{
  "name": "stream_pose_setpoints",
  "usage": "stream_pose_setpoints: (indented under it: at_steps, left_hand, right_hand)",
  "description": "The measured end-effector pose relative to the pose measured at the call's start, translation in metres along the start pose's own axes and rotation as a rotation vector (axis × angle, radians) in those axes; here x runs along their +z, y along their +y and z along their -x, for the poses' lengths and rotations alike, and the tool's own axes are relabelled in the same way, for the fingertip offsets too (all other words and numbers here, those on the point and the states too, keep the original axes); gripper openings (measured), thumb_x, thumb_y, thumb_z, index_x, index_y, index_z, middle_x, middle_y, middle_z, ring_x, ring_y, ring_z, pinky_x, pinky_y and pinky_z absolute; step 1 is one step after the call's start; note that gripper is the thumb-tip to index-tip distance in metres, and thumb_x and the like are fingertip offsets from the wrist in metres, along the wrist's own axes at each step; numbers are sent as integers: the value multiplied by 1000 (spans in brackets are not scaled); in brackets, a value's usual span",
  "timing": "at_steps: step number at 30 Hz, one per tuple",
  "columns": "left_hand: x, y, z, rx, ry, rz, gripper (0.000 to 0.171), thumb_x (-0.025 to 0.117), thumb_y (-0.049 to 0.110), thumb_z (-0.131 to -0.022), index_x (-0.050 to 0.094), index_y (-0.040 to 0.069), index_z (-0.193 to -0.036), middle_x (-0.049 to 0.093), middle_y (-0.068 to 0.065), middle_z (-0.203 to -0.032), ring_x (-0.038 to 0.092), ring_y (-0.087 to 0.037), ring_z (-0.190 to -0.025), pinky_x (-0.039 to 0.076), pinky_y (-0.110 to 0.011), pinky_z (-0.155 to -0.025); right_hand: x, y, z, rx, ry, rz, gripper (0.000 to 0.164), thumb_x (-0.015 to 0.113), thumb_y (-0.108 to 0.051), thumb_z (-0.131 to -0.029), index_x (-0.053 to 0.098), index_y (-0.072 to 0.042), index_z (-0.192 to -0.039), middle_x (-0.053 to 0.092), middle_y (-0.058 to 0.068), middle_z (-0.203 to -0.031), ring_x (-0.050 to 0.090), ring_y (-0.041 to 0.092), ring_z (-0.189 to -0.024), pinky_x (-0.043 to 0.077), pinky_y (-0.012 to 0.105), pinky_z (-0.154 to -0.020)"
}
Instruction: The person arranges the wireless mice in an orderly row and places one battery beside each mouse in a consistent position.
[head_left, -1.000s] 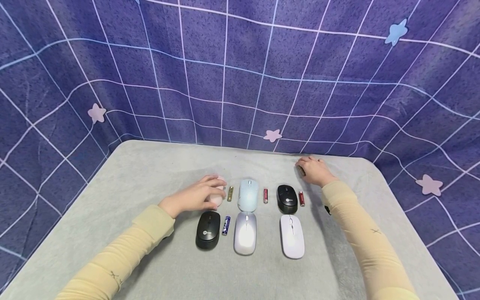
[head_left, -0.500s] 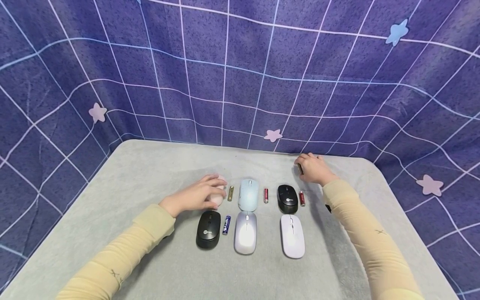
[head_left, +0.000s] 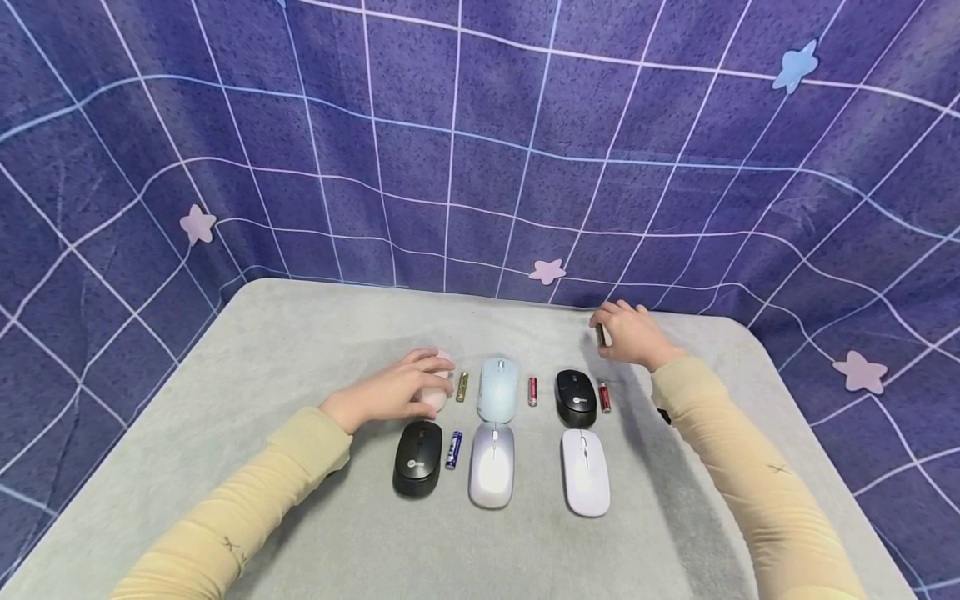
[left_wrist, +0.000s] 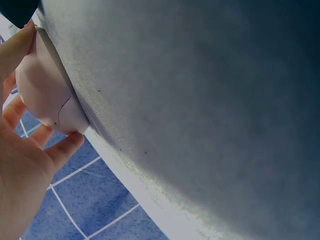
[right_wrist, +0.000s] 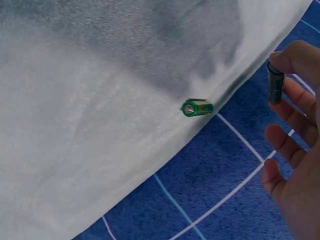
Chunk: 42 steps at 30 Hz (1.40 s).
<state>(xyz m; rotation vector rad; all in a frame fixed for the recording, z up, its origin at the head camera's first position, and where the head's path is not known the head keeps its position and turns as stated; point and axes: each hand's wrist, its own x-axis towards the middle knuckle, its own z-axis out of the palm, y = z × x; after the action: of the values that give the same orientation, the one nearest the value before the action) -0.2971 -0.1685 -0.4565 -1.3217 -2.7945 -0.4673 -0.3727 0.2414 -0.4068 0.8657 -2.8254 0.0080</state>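
Observation:
My left hand [head_left: 390,392] grips a pale pink computer mouse [left_wrist: 45,85], thumb on one side and fingers along the other. In the left wrist view the mouse's dark underside edge faces the grey cloth. At the back right, my right hand [head_left: 636,335] pinches a small dark battery [right_wrist: 276,84] between thumb and fingertips. The right wrist view also shows a green battery [right_wrist: 202,108] lying on the cloth near its edge, apart from that hand; the hand and arm hide it in the head view.
On the grey cloth-covered table [head_left: 360,533] stand a light blue mouse [head_left: 497,392], a silver mouse [head_left: 492,475], a white mouse [head_left: 586,479], and black mice [head_left: 417,462]. Between them lie a gold battery [head_left: 462,387], a blue battery [head_left: 453,450] and red batteries [head_left: 532,392]. A purple curtain [head_left: 480,150] hangs behind.
My right hand has lifted slightly with the dark battery, which now shows more upright between the fingers. The left hand stays on the pink mouse.

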Motion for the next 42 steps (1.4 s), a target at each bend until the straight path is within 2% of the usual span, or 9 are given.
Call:
stream_pose_setpoints:
  at_steps: [11, 20, 26, 36, 42]
  left_hand:
    - [-1, 1, 0, -15, -7, 15, 38, 77, 32, -74, 68, 19, -109, 49, -7, -140, 29, -40, -136, 23, -54, -113]
    - [0, 0, 0, -13, -6, 1, 38, 76, 33, -75, 67, 19, -109, 48, -7, -140, 29, -40, -136, 24, -54, -113]
    - [-3, 3, 1, -17, -5, 28, 39, 77, 31, -74, 68, 17, -109, 48, -8, -140, 29, -40, -136, 23, -54, -113]
    - [-3, 3, 1, -22, -10, 28, 39, 77, 30, -75, 67, 17, -110, 48, -7, -140, 29, -40, -136, 23, -53, -113]
    - [-3, 3, 1, -15, -4, 21, 38, 77, 30, -75, 68, 17, -109, 49, -8, -139, 30, -40, -135, 23, -53, -113]
  right_hand:
    - [-16, -9, -2, -60, 45, 37, 40, 76, -23, -64, 64, -9, -99, 60, 7, -101, 53, 30, -94, 45, 46, -70]
    - [-28, -17, 0, -64, 56, 57, 41, 76, -27, -65, 64, -11, -100, 60, 6, -102, 54, 29, -93, 42, 44, -68]
    - [-40, -26, 2, -81, 93, 77, 41, 77, -30, -64, 64, -11, -98, 61, 6, -101, 55, 29, -91, 42, 44, -69]
    - [-57, -39, 7, -123, 111, 46, 38, 73, -30, -68, 64, -10, -98, 60, 6, -101, 57, 29, -94, 44, 43, -69]
    - [-62, -46, 9, -159, 118, -11, 38, 75, -26, -69, 62, -5, -99, 59, 9, -101, 57, 29, -94, 49, 46, -74]
